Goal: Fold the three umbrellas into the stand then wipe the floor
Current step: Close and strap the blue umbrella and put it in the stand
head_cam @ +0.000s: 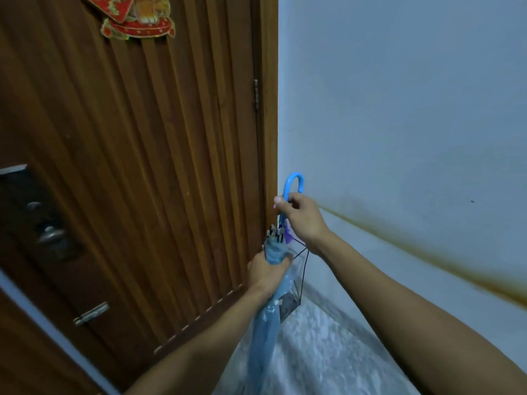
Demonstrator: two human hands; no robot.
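Umbrella (263,323) light blue; door (142,166) brown, vertical ribs; wall (399,109) pale blue; floor (319,343) white-grey marbled.

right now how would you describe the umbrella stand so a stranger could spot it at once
Find the brown wooden door and follow its hinged edge down to the corner with the pale wall. There, behind the blue umbrella in both hands, stands the umbrella stand: a thin black wire frame, the only see-through thing there.

Wooden door (128,166) beside a pale wall (399,95)

On the door: red ornament (134,18) at top, metal handle (50,233) low left, hinge (256,94) on right edge.
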